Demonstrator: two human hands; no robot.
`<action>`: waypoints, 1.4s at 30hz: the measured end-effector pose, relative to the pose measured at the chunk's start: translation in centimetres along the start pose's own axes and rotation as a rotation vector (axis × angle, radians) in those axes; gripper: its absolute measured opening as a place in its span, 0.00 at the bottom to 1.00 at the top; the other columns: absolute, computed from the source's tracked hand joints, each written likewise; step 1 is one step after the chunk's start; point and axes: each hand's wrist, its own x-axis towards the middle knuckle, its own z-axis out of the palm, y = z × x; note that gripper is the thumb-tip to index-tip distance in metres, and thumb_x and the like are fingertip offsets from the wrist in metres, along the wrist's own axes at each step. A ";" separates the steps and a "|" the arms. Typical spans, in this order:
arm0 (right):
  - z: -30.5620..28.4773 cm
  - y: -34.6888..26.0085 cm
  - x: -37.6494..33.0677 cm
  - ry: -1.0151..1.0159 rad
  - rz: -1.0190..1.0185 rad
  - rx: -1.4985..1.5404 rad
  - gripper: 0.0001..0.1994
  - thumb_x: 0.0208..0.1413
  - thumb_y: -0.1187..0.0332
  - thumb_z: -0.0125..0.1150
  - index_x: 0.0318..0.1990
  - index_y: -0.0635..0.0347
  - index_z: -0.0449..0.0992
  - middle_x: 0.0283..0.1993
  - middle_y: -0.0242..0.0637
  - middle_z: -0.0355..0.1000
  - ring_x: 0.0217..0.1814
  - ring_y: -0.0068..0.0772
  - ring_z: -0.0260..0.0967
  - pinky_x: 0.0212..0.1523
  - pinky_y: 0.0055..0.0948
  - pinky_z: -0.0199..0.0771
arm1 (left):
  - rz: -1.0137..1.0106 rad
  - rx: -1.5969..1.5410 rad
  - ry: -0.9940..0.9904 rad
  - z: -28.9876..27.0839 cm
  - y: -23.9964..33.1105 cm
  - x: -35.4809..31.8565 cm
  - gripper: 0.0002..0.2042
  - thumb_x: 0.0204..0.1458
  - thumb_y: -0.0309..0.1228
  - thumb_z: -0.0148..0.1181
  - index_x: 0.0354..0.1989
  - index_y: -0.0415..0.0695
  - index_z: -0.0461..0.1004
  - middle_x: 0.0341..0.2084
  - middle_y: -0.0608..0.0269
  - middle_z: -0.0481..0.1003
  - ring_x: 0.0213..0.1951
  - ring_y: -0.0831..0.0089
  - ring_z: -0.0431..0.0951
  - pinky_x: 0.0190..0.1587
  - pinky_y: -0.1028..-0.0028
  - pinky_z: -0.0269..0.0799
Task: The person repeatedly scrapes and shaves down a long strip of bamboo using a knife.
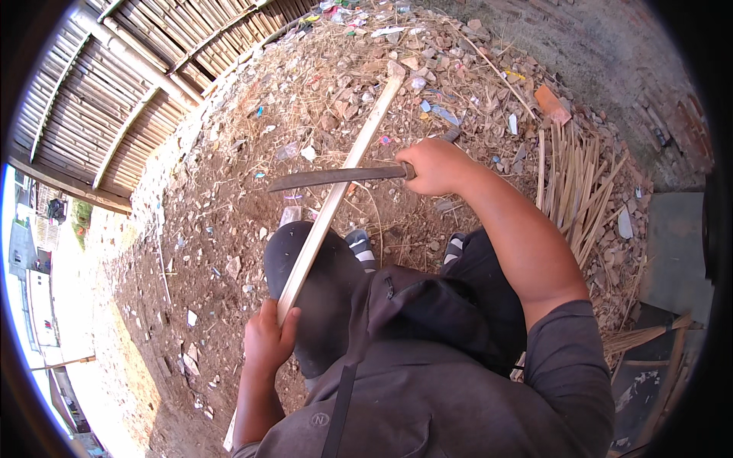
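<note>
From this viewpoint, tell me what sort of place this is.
Probably an outdoor yard: littered dirt underfoot, a bamboo structure at upper left, and a pile of sticks at right.

Most of the handle (453,135) of the knife (370,175) is hidden inside the right hand (439,166); left of that grip, whether the knife touches the strip (364,145) cannot be told. The left hand (269,332) covers a stretch of the strip, and below that grip the forearm (258,397) hides more. Below the right grip, 2 shoes (362,248) are partly covered. Far ahead, the litter (336,11) is too small to identify.
</note>
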 end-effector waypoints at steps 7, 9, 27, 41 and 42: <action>-0.1 -1.2 -0.4 0.024 -0.022 0.078 0.13 0.45 0.62 0.67 0.39 0.53 0.80 0.32 0.46 0.78 0.39 0.51 0.78 0.41 0.47 0.77 | -0.075 -0.069 -0.089 -0.9 1.2 0.3 0.18 0.60 0.43 0.61 0.32 0.37 0.69 0.20 0.45 0.74 0.26 0.46 0.77 0.28 0.55 0.68; 0.0 -2.0 -0.4 -0.003 -0.075 0.008 0.12 0.45 0.62 0.67 0.38 0.54 0.80 0.30 0.47 0.78 0.38 0.52 0.78 0.40 0.48 0.76 | -0.091 -0.132 -0.130 -1.1 1.3 0.6 0.19 0.60 0.43 0.61 0.32 0.37 0.69 0.21 0.47 0.74 0.26 0.50 0.78 0.29 0.57 0.69; 2.7 0.3 2.8 0.060 0.079 0.390 0.19 0.46 0.63 0.65 0.47 0.60 0.80 0.32 0.50 0.78 0.33 0.50 0.77 0.37 0.45 0.75 | -0.121 -0.232 -0.239 -1.8 0.9 2.0 0.19 0.65 0.42 0.54 0.28 0.37 0.66 0.18 0.45 0.71 0.23 0.47 0.75 0.28 0.57 0.66; 1.7 1.9 2.7 -0.019 0.229 0.251 0.16 0.44 0.65 0.61 0.42 0.57 0.80 0.32 0.44 0.78 0.38 0.48 0.77 0.41 0.45 0.75 | -0.123 -0.300 -0.379 -1.9 -0.4 2.7 0.23 0.69 0.47 0.45 0.35 0.36 0.70 0.21 0.57 0.71 0.28 0.71 0.70 0.33 0.65 0.67; 1.8 0.9 2.4 0.001 0.117 0.219 0.16 0.43 0.64 0.63 0.41 0.60 0.79 0.31 0.47 0.77 0.37 0.49 0.77 0.39 0.46 0.74 | -0.123 -0.301 -0.383 -1.9 -0.3 2.7 0.23 0.69 0.47 0.45 0.35 0.36 0.70 0.21 0.57 0.71 0.28 0.71 0.70 0.33 0.65 0.67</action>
